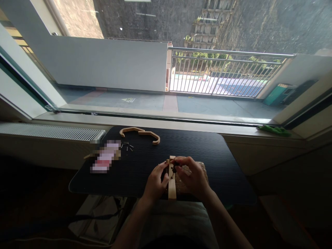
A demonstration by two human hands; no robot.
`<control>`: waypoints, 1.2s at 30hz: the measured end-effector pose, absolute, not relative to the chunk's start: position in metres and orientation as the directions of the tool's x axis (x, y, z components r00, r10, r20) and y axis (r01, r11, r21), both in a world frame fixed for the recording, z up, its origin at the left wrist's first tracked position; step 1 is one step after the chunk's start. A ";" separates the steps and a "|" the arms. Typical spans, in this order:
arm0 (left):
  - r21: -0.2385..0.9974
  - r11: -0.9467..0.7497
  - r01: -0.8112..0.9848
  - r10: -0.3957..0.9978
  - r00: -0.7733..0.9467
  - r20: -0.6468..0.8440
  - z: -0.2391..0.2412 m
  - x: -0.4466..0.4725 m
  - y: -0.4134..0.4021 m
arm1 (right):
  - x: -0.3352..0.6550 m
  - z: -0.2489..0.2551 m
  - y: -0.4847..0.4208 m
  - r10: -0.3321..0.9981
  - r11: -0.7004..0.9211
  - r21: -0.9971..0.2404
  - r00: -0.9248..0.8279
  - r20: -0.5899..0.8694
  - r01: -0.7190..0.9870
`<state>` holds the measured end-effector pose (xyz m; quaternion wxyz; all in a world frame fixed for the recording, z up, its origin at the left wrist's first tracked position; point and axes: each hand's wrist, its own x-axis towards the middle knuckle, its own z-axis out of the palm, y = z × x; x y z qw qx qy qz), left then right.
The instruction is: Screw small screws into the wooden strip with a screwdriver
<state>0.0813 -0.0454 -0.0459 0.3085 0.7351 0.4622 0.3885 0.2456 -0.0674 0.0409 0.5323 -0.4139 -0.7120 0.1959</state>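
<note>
A pale wooden strip (172,185) stands on edge near the front of the black table (207,152). My left hand (155,183) is closed against its left side. My right hand (192,176) pinches a small dark part (173,169) against the strip's upper end. What the dark part is, I cannot make out. A clear plastic wrapper (201,166) lies under my right hand.
Two curved wooden pieces (140,133) lie at the table's back. Several small dark screws (127,146) sit beside a blurred pink packet (106,159). A radiator (49,131) runs along the left, a green cloth (275,130) lies on the sill, and a window faces a balcony.
</note>
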 end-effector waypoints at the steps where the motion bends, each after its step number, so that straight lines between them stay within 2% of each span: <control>1: 0.811 -0.387 0.438 0.917 0.272 0.291 -0.046 0.081 -0.045 | 0.246 0.040 -0.067 0.797 0.582 -0.717 -0.092 0.597 0.383; 10: 0.809 -0.390 0.439 0.915 0.281 0.289 -0.045 0.082 -0.046 | 0.246 0.035 -0.070 0.772 0.604 -0.687 -0.083 0.630 0.404; 21: 0.807 -0.403 0.431 0.911 0.272 0.310 -0.045 0.081 -0.045 | 0.246 0.043 -0.067 0.714 0.623 -0.597 -0.054 0.698 0.506; 36: 0.811 -0.396 0.431 0.914 0.271 0.302 -0.043 0.081 -0.046 | 0.243 0.048 -0.067 0.699 0.637 -0.577 -0.067 0.712 0.511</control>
